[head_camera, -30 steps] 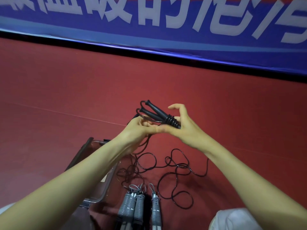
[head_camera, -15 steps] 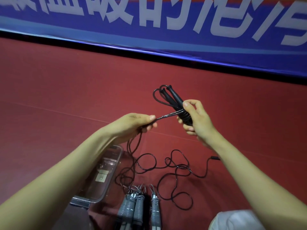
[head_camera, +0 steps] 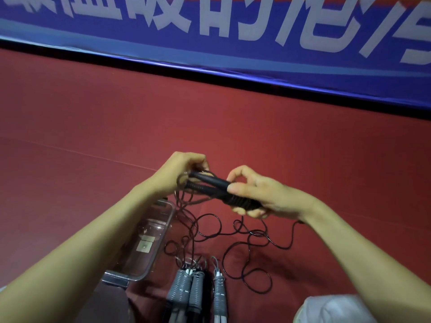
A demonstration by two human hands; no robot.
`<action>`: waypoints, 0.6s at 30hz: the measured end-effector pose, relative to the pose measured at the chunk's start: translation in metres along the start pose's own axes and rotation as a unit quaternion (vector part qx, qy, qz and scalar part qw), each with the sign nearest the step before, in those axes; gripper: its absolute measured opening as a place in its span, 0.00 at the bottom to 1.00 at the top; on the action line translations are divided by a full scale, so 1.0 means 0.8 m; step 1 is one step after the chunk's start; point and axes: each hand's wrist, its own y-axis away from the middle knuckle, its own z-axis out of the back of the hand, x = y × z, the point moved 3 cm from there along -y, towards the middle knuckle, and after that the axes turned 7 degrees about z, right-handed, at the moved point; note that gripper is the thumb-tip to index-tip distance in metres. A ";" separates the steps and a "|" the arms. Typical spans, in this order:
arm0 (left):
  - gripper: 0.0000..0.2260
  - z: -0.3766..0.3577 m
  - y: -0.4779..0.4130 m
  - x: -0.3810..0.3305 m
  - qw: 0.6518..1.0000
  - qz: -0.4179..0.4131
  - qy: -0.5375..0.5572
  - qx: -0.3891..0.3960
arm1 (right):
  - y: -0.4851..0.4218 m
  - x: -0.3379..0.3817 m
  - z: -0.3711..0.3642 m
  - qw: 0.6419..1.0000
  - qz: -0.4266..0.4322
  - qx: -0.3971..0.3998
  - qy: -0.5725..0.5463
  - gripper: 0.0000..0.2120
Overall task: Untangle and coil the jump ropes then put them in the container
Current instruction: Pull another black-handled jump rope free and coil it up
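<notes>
A black jump rope's two handles [head_camera: 217, 188] lie side by side in the air, part of its cord wound round them. My right hand [head_camera: 261, 194] grips their right end. My left hand [head_camera: 184, 171] pinches the cord at their left tips. The loose black cord [head_camera: 247, 236] hangs down and lies in tangled loops on the red floor. A clear plastic container [head_camera: 149, 238] stands on the floor below my left forearm. Three grey ribbed handles [head_camera: 196, 287] of other ropes lie at the bottom middle.
A blue banner [head_camera: 233, 31] with white lettering runs along the back of the red floor [head_camera: 93, 117]. A white cloth-like patch [head_camera: 331, 308] sits at the bottom right.
The handles have come down from upright to nearly level. My left hand has moved up to their left tips with the cord, closing the gap between the hands.
</notes>
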 end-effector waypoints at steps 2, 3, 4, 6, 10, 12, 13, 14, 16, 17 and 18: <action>0.11 0.002 -0.002 -0.008 0.999 0.020 -0.021 0.013 | -0.002 -0.009 0.000 0.990 -0.056 0.025 0.131 0.20; 0.12 -0.001 -0.002 -0.014 0.999 0.024 -0.023 0.026 | -0.005 -0.015 -0.001 0.972 -0.080 0.033 0.218 0.21; 0.12 -0.006 -0.002 -0.020 0.999 0.023 -0.029 0.036 | -0.008 -0.021 -0.001 0.947 -0.101 0.032 0.302 0.23; 0.11 -0.017 0.000 -0.029 0.999 0.009 -0.047 0.026 | -0.015 -0.029 0.002 0.892 -0.122 -0.007 0.436 0.27; 0.10 -0.039 0.003 -0.049 0.998 0.018 0.013 -0.053 | -0.018 -0.025 0.032 0.774 -0.053 -0.189 0.602 0.25; 0.10 -0.052 0.006 -0.050 0.988 0.092 0.124 -0.025 | -0.013 -0.027 0.042 0.738 -0.035 -0.226 0.635 0.26; 0.10 -0.059 0.006 -0.046 0.969 0.146 0.200 0.006 | -0.011 -0.028 0.046 0.725 -0.025 -0.237 0.646 0.27; 0.10 -0.065 0.008 -0.043 0.938 0.204 0.275 0.050 | -0.010 -0.028 0.049 0.711 -0.015 -0.246 0.658 0.27; 0.13 -0.073 0.011 -0.039 0.874 0.285 0.363 0.150 | -0.009 -0.026 0.053 0.686 0.036 -0.279 0.671 0.26; 0.14 -0.073 0.012 -0.039 0.855 0.296 0.384 0.186 | -0.009 -0.025 0.054 0.668 0.078 -0.298 0.677 0.24; 0.14 -0.072 0.012 -0.039 0.843 0.293 0.401 0.205 | -0.008 -0.021 0.053 0.642 0.119 -0.324 0.684 0.23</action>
